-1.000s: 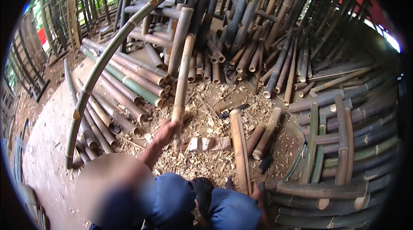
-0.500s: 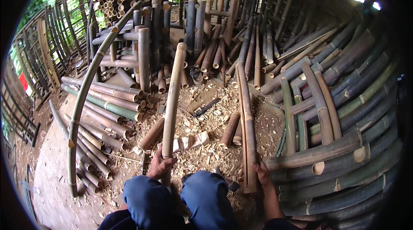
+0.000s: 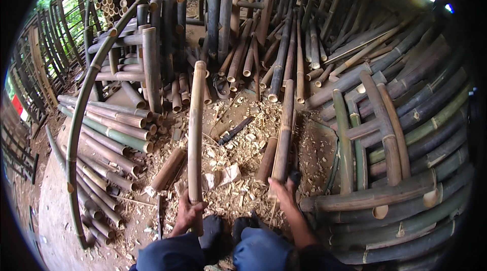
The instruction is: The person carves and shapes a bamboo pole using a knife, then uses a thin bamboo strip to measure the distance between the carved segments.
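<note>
Left bamboo pole [image 3: 197, 129] is sitting in front of the person, left of the chip-strewn middle; left hand [image 3: 189, 212] is gripping it near its lower end, fingers wrapped round. Right bamboo pole [image 3: 285, 129] is lying opposite, just right of the middle; right hand [image 3: 285, 192] is gripping its near end, finger detail partly hidden.

Risk, judging from here: left pole is being held low, so its long far part could be tipping or twisting if the grip loosens; right pole could be slipping, or its cut edge nicking the fingers, if the hand slides. Loose chips could be making the footing slick.

Left pole's long axis is running nearly straight away from the person, far end pointing forward; right pole's is running forward too, leaning slightly right. Cannot tell whether the far ends are touching the ground.

Between them, wood chips [image 3: 241, 162], a pale block [image 3: 223, 177] and a dark tool [image 3: 236, 131] are lying. Short bamboo pieces [image 3: 170, 168] are lying near both poles. Further right, a bamboo frame [image 3: 391, 144] is resting on more poles.
</note>
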Demonstrator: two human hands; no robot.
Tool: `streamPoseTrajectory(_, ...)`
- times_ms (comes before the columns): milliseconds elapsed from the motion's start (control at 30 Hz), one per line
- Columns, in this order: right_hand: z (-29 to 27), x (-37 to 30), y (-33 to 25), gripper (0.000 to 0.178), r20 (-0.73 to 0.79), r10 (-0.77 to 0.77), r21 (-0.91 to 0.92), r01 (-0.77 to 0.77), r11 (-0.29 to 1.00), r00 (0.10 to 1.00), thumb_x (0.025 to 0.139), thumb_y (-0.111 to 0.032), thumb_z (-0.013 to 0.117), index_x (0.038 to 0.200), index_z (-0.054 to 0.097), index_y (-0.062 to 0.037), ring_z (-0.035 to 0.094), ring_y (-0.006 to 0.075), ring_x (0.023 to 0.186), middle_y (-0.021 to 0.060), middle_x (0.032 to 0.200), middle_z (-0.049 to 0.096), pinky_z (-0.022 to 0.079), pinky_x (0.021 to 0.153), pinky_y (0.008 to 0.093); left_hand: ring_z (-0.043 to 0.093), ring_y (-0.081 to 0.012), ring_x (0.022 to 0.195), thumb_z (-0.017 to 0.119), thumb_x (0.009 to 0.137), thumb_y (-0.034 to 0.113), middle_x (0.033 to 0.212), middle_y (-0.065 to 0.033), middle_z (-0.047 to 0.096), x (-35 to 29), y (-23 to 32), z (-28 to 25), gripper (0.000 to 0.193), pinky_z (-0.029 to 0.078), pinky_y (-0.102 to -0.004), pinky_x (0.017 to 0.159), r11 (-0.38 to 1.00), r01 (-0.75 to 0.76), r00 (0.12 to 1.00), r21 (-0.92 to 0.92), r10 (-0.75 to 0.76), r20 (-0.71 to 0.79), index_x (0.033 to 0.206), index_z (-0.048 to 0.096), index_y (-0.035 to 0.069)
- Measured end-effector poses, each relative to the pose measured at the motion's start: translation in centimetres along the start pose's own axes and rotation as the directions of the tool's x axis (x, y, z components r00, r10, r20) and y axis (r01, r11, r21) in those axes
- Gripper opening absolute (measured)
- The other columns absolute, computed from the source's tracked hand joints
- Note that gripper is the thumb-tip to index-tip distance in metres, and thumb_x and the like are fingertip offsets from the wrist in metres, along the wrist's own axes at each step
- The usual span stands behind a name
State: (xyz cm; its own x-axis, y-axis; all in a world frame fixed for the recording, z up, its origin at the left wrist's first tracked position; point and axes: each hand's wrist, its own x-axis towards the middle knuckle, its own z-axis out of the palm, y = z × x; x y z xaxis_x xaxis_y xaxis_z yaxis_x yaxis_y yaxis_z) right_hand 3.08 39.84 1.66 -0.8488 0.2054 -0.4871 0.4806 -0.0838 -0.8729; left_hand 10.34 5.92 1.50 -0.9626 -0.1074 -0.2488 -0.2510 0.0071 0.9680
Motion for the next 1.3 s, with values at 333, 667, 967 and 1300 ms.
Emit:
streamPoseTrajectory(333,1.6,35.7,-8.8,0.119,-0.241,-0.407,-0.403,0.291,0.867,0.881,0.075,-0.049,0.083,0.161,0.016,-0.0013,0.045,0.0379,0.14,0.0295,0.157,0.036,0.038,0.115,0.0429,0.063,-0.017,0.077,0.086,0.075,0.025,0.085,-0.0079,0.064,1.4,-1.2,0.7,0.061,0.054,-0.0338,0.069,0.967,0.245,0.963,0.068,-0.251,0.103,0.118,0.056,-0.004)
streamPoseTrajectory(667,12.4,28.4,-9.7,0.059,0.224,-0.624,-0.142,0.659,0.739,0.748,0.102,-0.041,0.058,0.142,0.041,-0.0009,0.066,0.0264,0.108,0.0169,0.117,0.064,0.051,0.102,0.0439,0.062,-0.0186,0.08,0.082,0.078,0.038,0.089,-0.0103,0.064,2.5,0.2,0.3,0.066,0.054,-0.0355,0.073,0.944,0.317,0.948,0.09,-0.315,-0.033,0.12,0.054,-0.004)
streamPoseTrajectory(967,12.3,-0.6,3.3,0.085,0.734,-0.287,0.173,0.239,0.956,0.616,0.09,-0.023,0.078,0.154,0.026,-0.0031,0.053,0.0264,0.125,0.0139,0.131,0.05,0.049,0.101,0.0381,0.052,-0.0225,0.121,0.071,0.097,0.039,0.128,-0.0138,0.054,9.1,2.8,6.2,0.076,0.045,-0.0387,0.104,1.0,-0.017,0.953,0.012,0.013,0.303,0.149,0.034,-0.001)
streamPoseTrajectory(1300,3.2,6.9,0.7,0.068,0.128,-0.317,0.063,0.311,0.948,0.94,0.081,-0.017,0.078,0.133,0.041,0.0042,0.067,0.0209,0.075,0.0177,0.105,0.062,0.061,0.06,0.0362,0.064,-0.0192,0.084,0.068,0.099,0.035,0.095,-0.0151,0.07,3.4,-4.1,7.7,0.048,0.054,-0.0336,0.075,0.996,0.08,0.913,-0.024,-0.064,0.403,0.121,0.062,-0.007)
